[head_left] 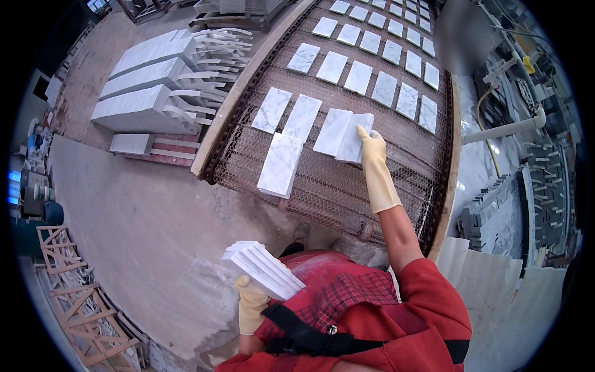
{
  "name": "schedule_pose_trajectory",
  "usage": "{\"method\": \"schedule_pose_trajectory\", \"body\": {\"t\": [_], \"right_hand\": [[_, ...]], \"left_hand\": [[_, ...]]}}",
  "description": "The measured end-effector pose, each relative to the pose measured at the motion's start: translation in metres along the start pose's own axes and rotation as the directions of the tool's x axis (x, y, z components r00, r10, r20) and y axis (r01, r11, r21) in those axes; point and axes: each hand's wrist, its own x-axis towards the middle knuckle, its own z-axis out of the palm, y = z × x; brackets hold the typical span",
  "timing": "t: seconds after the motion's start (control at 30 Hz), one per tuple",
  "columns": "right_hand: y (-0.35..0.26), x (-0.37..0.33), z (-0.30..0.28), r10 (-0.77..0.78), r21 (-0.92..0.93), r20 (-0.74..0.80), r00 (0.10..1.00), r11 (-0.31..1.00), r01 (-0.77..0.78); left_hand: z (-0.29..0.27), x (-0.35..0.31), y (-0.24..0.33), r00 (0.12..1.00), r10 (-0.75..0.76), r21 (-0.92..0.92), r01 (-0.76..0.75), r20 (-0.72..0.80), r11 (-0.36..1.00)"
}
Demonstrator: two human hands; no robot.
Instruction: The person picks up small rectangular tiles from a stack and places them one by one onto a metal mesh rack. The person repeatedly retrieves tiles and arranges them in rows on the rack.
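In a cream rubber glove, my left hand [251,305] is closed around the lower side of a tilted stack of white marble tiles [263,270], held close against my apron. My right hand [372,152], gloved the same way, grips the right edge of a grey-veined marble tile [353,144]. That tile partly overlaps another tile [332,131] on its left. Further left, a small pile of tiles [280,162] lies at the near end of the mesh conveyor [322,198]. Two single tiles lie just beyond this pile.
Rows of marble tiles [358,77] lie along the conveyor toward the far end. A wooden rail [248,84] edges its left side. Bundled tile stacks [145,102] stand on a pallet at left. A pipe [505,129] juts in at right, and wooden crating [83,310] lies lower left.
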Motion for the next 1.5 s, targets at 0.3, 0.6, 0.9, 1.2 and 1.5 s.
{"method": "schedule_pose_trajectory", "body": {"t": [0.3, 0.6, 0.9, 1.2, 1.5], "right_hand": [[0.01, -0.003, -0.03, -0.067, -0.179, -0.121, 0.99, 0.983, 0.044], [0.025, 0.013, -0.037, -0.109, -0.123, -0.153, 0.982, 0.988, 0.09], [0.005, 0.008, -0.091, -0.074, -0.258, -0.211, 0.975, 0.966, 0.017], [0.026, 0.009, -0.142, -0.129, -0.367, -0.244, 0.961, 0.93, 0.031], [-0.062, -0.178, -0.122, 0.032, -0.189, 0.622, 0.783, 0.976, 0.11]], "left_hand": [[0.029, 0.002, 0.002, 0.958, 0.005, 0.118, 0.03, -0.285, 0.992], [0.043, 0.012, -0.003, 0.992, 0.009, 0.036, -0.004, -0.126, 0.999], [0.052, 0.016, -0.011, 0.995, 0.008, 0.049, -0.003, -0.099, 0.999], [0.066, 0.021, -0.021, 0.999, 0.03, 0.105, -0.029, -0.009, 0.994], [0.07, 0.048, -0.029, 0.999, 0.035, -0.011, -0.035, -0.019, 0.999]]}}
